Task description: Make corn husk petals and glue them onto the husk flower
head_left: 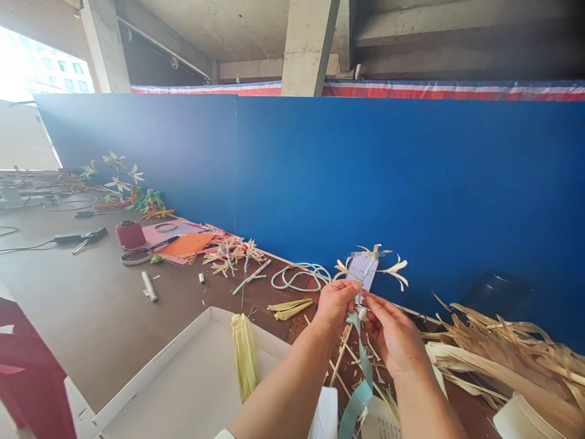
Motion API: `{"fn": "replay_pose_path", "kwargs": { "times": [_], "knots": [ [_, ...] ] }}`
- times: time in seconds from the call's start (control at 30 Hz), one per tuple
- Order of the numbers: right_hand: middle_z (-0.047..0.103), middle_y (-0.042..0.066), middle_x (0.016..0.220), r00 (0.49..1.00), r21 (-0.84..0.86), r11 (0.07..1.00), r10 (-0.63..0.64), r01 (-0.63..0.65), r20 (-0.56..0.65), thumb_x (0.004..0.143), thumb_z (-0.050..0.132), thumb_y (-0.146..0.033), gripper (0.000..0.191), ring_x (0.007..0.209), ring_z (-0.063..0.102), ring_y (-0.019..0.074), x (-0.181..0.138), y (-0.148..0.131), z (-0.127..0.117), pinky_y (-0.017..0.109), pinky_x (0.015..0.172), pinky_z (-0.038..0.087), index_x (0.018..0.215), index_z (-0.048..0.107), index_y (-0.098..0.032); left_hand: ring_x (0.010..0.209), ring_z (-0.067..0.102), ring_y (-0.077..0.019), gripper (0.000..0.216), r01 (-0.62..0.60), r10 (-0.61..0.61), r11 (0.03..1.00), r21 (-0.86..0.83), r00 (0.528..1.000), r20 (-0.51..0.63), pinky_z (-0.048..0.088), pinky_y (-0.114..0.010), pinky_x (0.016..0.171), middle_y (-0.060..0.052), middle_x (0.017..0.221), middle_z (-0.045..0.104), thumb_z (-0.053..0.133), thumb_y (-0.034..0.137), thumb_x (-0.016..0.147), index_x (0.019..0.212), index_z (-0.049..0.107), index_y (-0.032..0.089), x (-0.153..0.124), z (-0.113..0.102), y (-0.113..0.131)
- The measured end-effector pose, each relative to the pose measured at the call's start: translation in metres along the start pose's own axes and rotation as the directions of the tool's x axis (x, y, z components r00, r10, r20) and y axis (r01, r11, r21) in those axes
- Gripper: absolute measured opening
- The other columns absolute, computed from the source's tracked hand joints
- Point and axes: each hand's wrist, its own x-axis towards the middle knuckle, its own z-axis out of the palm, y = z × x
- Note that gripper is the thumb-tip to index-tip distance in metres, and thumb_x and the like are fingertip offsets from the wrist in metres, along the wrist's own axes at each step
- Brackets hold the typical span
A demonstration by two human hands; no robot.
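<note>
A blue partition [411,183] backs the brown counter [91,305]. Lower centre, a white tray [183,378] holds a pale yellow husk bundle [244,360]. Dry husks [503,353] pile at lower right. Left of centre sit a red spool [130,234], scissors [141,251], orange paper [189,244] and a coiled pale cord [299,275].

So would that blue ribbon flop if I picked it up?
Probably floppy: the ribbon hangs in a loose, curling strip from where the left hand and right hand pinch the flower by its stem. It looks thin and flat, so likely very light. A breeze could probably move it.
</note>
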Motion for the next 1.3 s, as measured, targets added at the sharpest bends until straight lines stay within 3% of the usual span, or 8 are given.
{"fn": "replay_pose_path", "kwargs": {
  "times": [0.4,0.6,0.9,1.3],
  "knots": [
    [0.068,0.0,0.078,1.0,0.018,1.0,-0.002,0.002,0.008,0.047,0.086,-0.036,0.041,0.059,0.05,0.007,0.0004,0.0034,0.0022,0.016,0.049,0.042,0.083,0.074,-0.02,0.037,0.031,-0.005,0.032,-0.024,0.027,0.998,-0.059,0.998,0.057,0.025,-0.021,0.044,0.007,0.039,0.037,0.074,0.04,0.062,0.071,0.058,0.013,-0.0028,0.001,0.0037],
    [0.068,0.001,0.077,0.996,-0.036,0.996,-0.074,0.076,0.051,0.057,0.081,-0.045,0.039,0.06,0.053,0.0099,-0.0015,0.0034,0.0037,0.019,0.05,0.042,0.086,0.073,-0.019,0.04,0.032,-0.0044,0.039,-0.022,0.019,0.996,0.09,0.999,0.031,0.024,-0.02,0.045,0.006,0.042,0.039,0.074,0.046,0.061,0.076,0.063,0.012,-0.0003,0.0002,-0.0008],
    [0.062,-0.002,0.062,0.998,-0.028,0.998,-0.059,0.06,0.026,0.05,0.085,-0.041,0.04,0.048,0.045,0.0073,-0.0013,0.0016,0.0042,0.019,0.042,0.037,0.08,0.071,-0.019,0.041,0.034,-0.0043,0.038,-0.026,0.025,0.979,0.2,1.0,0.008,0.024,-0.019,0.044,0.005,0.043,0.041,0.073,0.047,0.061,0.073,0.063,0.012,-0.0004,0.0007,0.0009],
    [0.056,-0.003,0.058,0.994,0.007,0.997,-0.08,0.08,0.071,0.054,0.083,-0.04,0.034,0.05,0.046,0.0089,0.0005,0.0043,0.004,0.02,0.044,0.038,0.077,0.068,-0.019,0.044,0.036,-0.0046,0.04,-0.007,-0.01,0.977,0.211,0.997,0.079,0.026,-0.02,0.046,0.004,0.05,0.047,0.073,0.048,0.062,0.076,0.064,0.012,-0.0038,-0.0012,0.0037]
  ]
}}
